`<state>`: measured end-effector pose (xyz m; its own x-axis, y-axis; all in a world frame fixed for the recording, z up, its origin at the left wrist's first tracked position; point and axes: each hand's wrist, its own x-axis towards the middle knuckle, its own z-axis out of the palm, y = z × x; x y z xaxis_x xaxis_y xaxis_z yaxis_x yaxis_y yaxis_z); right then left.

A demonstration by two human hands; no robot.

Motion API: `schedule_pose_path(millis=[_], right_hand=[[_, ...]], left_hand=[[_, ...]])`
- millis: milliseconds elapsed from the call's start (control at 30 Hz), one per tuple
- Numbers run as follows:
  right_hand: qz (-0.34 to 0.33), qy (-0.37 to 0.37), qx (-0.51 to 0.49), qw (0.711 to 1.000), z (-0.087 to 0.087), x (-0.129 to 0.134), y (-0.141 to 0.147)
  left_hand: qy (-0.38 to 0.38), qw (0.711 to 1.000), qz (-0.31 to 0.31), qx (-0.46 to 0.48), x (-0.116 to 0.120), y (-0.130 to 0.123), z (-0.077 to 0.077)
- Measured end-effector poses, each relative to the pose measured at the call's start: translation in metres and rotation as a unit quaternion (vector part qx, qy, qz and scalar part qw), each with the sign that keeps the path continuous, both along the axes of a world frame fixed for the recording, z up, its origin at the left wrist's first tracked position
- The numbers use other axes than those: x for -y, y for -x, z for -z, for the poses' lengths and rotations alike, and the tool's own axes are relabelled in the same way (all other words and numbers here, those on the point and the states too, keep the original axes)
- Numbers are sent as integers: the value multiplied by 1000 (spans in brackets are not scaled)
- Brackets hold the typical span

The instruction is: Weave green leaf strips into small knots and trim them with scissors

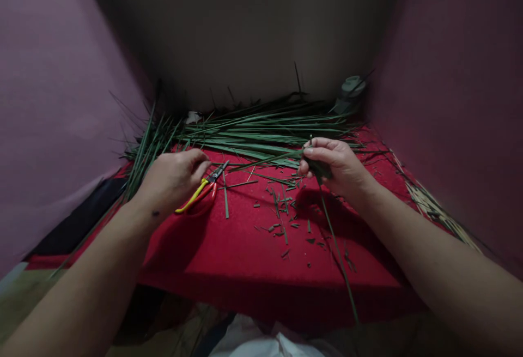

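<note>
My right hand (327,162) pinches a green leaf piece (319,169), from which a long thin strip (337,248) hangs down past the table's front edge. One leaf blade points left from those fingers. On the left, my left hand (180,177) has thumb and forefinger close together beside the scissors; whether something thin lies between them is too small to tell. The scissors (199,193), with yellow and red handles, lie on the red cloth (237,248) just right of that hand, blades pointing up and right.
Long green leaves (261,128) are heaped along the back and the left. Small cut bits (286,204) lie mid-table. A jar (350,95) stands at the back right, pale strips (437,210) lie at the right edge, and a dark item (81,215) at the left.
</note>
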<state>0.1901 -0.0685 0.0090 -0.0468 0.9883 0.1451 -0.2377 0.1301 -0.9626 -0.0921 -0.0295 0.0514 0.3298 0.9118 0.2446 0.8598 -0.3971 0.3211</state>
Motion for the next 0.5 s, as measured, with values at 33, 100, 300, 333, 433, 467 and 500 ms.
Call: schedule_pose_path(millis=[33,100,300,333,433,467,500], right_hand=[[-7,-1,17,1000,0,1,1],[-29,-4,38,999,1,3,4],[-45,2,138,989,1,7,11],[-45,-1,149,988,1,7,11],[-46,-2,170,984,1,7,12],[-49,3,175,983,1,7,12],[-51,9,178,983,1,7,12]], left_hand=[[-41,999,-9,19,1,-9,-5],[-81,993,9,86,4,-28,-11],[-148,956,221,121,9,-79,-8],[-157,950,253,95,8,-84,-5],[-138,942,305,37,1,-92,6],[-121,944,306,31,-1,-92,10],[-101,948,301,34,-3,-92,13]])
